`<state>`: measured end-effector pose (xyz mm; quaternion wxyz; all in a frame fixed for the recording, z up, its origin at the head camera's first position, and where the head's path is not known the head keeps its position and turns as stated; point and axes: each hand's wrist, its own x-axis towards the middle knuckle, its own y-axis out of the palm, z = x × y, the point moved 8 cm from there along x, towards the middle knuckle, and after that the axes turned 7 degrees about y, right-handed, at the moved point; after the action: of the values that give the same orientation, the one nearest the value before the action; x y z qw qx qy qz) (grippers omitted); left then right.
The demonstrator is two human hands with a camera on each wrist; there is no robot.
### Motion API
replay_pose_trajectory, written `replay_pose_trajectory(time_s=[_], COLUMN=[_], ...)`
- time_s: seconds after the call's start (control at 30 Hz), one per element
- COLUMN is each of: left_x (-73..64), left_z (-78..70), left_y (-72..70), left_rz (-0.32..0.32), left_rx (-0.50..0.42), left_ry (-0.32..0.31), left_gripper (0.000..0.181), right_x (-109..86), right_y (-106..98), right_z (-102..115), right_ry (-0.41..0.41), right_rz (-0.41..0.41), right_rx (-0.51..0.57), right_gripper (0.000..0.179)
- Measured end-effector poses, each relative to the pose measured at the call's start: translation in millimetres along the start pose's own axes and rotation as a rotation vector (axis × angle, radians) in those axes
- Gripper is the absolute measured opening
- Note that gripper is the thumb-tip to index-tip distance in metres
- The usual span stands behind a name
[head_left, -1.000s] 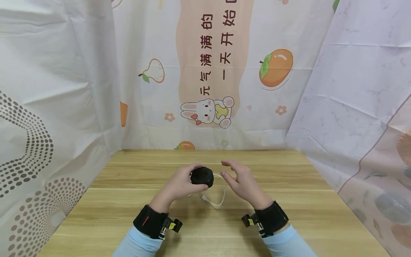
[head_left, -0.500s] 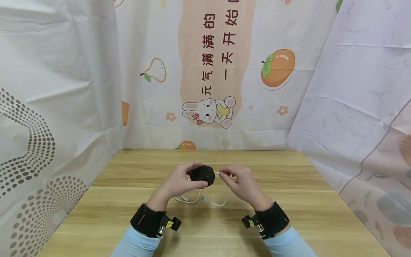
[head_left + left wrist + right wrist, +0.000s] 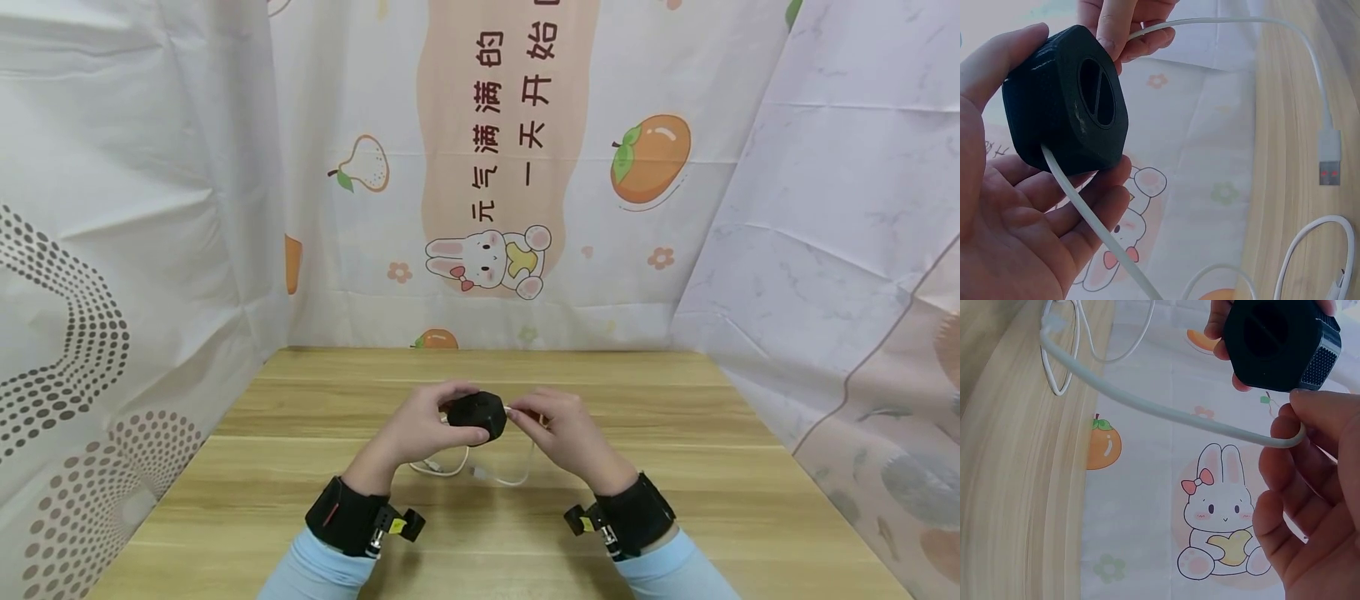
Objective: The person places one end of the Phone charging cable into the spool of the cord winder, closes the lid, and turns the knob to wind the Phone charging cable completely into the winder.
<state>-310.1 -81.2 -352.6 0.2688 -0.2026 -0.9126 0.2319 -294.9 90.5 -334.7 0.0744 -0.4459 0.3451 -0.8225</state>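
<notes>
A black hexagonal cable winder (image 3: 478,416) is raised above the table, gripped by my left hand (image 3: 420,429) between the thumb and fingers. Its round hub with a bar across shows in the left wrist view. From one side of it comes a white USB cable (image 3: 1094,220). Close to the winder's other side, my right hand (image 3: 567,431) pinches the white cable between thumb and forefinger. That length of cable curves down to a USB-A plug (image 3: 1329,153). The pinching fingertips hide where the cable enters the winder there.
The wooden table (image 3: 480,542) lies under both hands. The other cable end makes a loop (image 3: 1335,220) low by the tabletop. A printed curtain (image 3: 480,167) hangs behind the table, with more cloth at both sides.
My right hand has come in from the right, taken the cable in a pinch and slid close to the winder. The left hand keeps its grip; the winder has shifted slightly.
</notes>
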Motion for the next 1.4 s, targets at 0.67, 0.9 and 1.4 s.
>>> replay_pose_trajectory(time_s=[0.67,0.9,1.4], left_x=[-3.0,-3.6,-12.5], left_z=[-2.7,-0.6,-20.5], left_y=[-11.4,-14.3,-38.6], left_rz=[-0.047,-0.061,-0.112], left_rx=[0.010,0.009,-0.050], left_ry=[-0.009,-0.016,-0.062], left_gripper=[0.054,0.054,0.052], right_x=[0.2,0.2,-1.7], right_y=[-6,-9,-24], right_z=[-4,-5,-19], right_ry=[0.019,0.022,0.030], right_rz=[-0.026,-0.028,-0.116], right_rx=[0.012,0.000,-0.022], right_gripper=[0.007,0.006,0.008])
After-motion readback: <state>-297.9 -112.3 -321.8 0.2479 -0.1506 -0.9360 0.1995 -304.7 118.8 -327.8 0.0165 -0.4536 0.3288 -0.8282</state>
